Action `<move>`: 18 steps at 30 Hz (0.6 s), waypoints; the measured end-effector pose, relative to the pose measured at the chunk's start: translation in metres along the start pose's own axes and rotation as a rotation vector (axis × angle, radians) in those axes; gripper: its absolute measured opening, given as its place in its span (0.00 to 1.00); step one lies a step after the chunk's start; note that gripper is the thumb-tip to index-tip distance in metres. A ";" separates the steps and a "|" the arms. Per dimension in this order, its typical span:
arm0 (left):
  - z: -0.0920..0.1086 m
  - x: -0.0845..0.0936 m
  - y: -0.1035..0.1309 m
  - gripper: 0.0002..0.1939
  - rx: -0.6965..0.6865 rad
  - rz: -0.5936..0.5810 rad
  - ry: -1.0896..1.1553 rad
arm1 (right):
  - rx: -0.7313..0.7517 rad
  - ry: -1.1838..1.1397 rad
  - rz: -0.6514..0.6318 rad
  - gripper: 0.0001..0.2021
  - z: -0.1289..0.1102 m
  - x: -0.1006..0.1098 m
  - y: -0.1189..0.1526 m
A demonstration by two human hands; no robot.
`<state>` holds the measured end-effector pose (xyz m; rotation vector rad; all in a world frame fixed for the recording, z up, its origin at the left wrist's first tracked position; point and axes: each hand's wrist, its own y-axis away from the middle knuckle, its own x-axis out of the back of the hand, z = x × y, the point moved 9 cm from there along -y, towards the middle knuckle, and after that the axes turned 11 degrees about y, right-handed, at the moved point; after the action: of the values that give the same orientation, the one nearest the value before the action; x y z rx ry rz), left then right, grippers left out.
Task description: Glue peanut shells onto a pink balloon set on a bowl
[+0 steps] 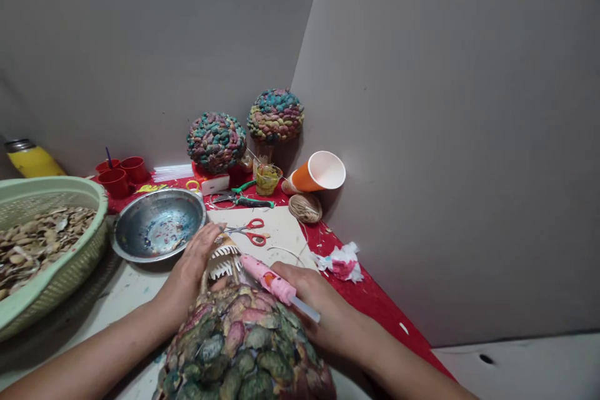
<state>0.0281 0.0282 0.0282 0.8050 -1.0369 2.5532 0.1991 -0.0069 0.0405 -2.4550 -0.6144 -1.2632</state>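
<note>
A large rounded form covered in painted shells (248, 350) fills the bottom centre, with an opening edged by white tooth-like pieces (225, 262) at its far end. My left hand (194, 262) lies along the left side of that opening, fingers close together against the piece. In my right hand (314, 297) is a pink glue gun (269, 278), its tip at the right edge of the opening and a clear glue stick standing out of its back. Red-handled scissors (253, 231) lie just beyond the opening on a pale board (285, 225).
A metal bowl (159, 225) and a green basket of shells (51, 262) stand left. Behind are red cups (115, 181), two shell-covered balls (216, 142), green-handled pliers (253, 202), an orange cup (319, 172), twine (304, 207). Crumpled tissue (344, 262) lies right, near a grey wall.
</note>
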 end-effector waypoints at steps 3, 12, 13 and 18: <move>0.002 0.003 0.004 0.40 0.004 0.004 -0.007 | 0.003 -0.052 -0.002 0.05 0.003 -0.003 -0.002; 0.030 0.038 0.058 0.35 -0.086 -0.031 -0.193 | 0.020 -0.085 0.033 0.02 0.003 -0.003 -0.006; 0.038 0.041 0.066 0.35 -0.110 -0.050 -0.206 | 0.026 -0.087 0.032 0.02 0.002 -0.003 -0.007; 0.070 0.051 0.095 0.38 -0.212 -0.081 -0.300 | 0.006 -0.068 0.007 0.07 -0.002 -0.004 -0.009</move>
<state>-0.0267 -0.0867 0.0465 1.1660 -1.3070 2.2519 0.1914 -0.0013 0.0391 -2.5022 -0.6252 -1.1782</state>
